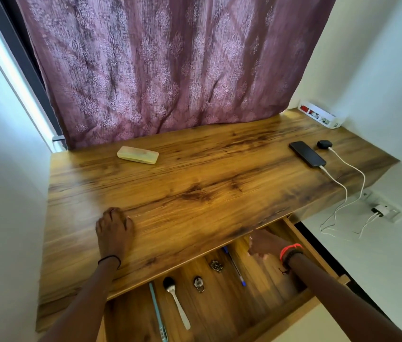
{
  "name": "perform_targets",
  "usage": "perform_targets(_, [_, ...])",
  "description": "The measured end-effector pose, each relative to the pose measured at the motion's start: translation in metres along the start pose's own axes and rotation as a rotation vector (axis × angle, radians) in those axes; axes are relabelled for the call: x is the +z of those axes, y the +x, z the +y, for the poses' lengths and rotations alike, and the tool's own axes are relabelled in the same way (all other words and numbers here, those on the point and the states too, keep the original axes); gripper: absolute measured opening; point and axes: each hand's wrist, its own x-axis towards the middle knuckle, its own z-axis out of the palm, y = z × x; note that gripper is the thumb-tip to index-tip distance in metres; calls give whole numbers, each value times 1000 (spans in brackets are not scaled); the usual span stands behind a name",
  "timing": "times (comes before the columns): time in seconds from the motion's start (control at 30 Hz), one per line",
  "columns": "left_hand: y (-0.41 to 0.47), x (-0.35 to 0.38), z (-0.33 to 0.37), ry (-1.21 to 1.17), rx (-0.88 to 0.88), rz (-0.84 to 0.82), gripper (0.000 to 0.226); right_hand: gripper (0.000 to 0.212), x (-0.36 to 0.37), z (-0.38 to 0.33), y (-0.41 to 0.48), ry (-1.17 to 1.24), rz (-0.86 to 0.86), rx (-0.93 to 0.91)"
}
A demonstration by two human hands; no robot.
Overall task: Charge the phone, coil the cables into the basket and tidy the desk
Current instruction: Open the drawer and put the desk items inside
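Pulled-out brown wooden drawer (222,307), bottom centre, is entered by the right hand (264,245), whose grasp cannot be told, while the left hand (115,230) is laid released on the wood-grain tabletop (195,181), probably for support.

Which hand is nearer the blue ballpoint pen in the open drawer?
Right: the right hand is in the drawer beside the blue pen; the left hand rests on the wooden desktop.

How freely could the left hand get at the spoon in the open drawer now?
Probably yes: the spoon lies uncovered in the pulled-out drawer, close to where the left hand rests on the desk top. The right hand is further right, clear of it.
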Motion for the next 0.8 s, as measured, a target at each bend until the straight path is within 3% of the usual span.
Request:
perform_targets(0.17, [23, 0, 4, 29, -15, 25, 34, 17, -45, -28, -2, -9, 83, -5])
perform_targets(0.27, [39, 5, 7, 79, -18, 30, 34, 35, -68, -57, 5, -130, 243, -19])
perform_targets(0.4, [57, 14, 12, 108, -34, 11, 37, 12, -90, -102, 29, -141, 398, -155])
perform_targets(0.8, [74, 44, 27, 99, -96, -80, 49, 10, -111, -231, 117, -88, 531, -434])
